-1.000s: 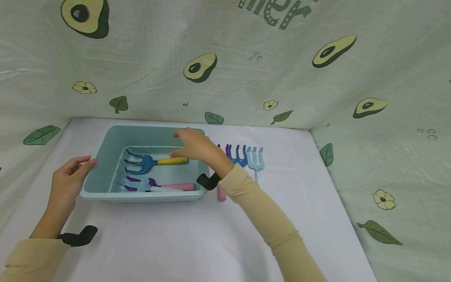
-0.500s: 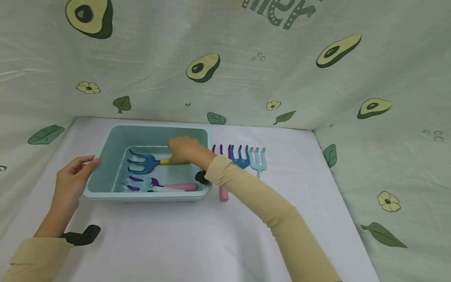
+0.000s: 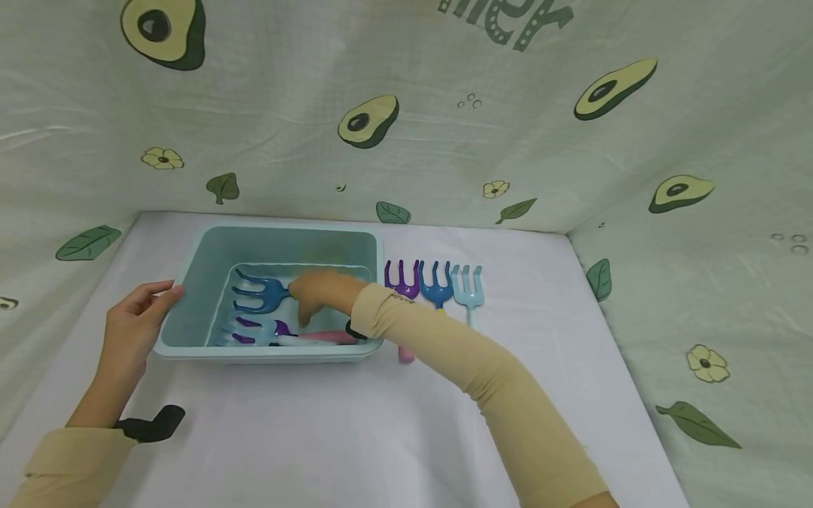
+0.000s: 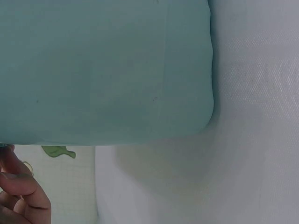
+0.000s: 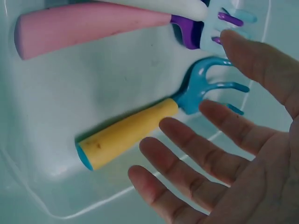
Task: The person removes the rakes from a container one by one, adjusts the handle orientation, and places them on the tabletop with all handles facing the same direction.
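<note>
My left hand (image 3: 130,324) grips the left rim of a pale teal plastic bin (image 3: 267,356); the left wrist view shows the bin's outer wall with curled fingers at its edge. My right hand (image 3: 320,293) is down inside the bin, over a blue hand rake (image 3: 269,295) with a yellow handle (image 5: 131,133). In the right wrist view its fingers are spread beside that rake, the handle free of them. Nearer the bin's front lie a purple hand rake with a pink handle (image 5: 93,28) and a light blue one (image 5: 215,28) with a whitish handle, overlapping.
Right of the bin, a purple rake (image 3: 403,286), a blue rake (image 3: 437,288) and a light blue rake (image 3: 468,289) lie side by side on the white tablecloth (image 3: 305,437). Behind the table hangs an avocado-print cloth (image 3: 279,162).
My right hand has come down from above the bin's right side into it, shifting left and nearer to me over the blue rake. My left hand keeps its grip on the rim.
</note>
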### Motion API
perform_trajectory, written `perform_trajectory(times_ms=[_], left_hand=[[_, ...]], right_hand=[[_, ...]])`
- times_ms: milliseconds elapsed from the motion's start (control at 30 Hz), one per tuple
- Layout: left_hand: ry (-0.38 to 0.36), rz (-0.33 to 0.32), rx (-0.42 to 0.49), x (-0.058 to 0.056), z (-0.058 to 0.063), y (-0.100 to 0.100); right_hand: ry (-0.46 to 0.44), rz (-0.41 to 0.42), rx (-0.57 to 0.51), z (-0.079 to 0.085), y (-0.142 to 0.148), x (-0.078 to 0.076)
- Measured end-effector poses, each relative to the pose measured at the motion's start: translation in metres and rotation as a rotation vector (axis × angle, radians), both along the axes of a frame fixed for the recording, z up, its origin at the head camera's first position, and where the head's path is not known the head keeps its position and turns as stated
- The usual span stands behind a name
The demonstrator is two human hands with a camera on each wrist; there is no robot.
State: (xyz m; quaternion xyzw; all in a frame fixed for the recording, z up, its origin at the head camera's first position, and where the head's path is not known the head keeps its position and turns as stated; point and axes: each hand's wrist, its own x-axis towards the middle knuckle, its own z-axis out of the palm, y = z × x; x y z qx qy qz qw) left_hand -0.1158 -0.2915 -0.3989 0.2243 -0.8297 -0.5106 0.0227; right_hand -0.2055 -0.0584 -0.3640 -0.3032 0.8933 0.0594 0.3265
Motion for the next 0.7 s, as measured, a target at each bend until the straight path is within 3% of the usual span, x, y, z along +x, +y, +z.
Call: perform_trajectory(times_ms=[333,700], left_hand=[[-0.003,0.009,0.017,0.0,-0.001,0.0],[0.008,0.017,0.023,-0.001,-0.002,-0.001]], right_hand=[[-0.189,0.067,0.049,-0.015,-0.004,0.002],[-0.422,-0.001,0.052,-0.024,-0.001,0.0]])
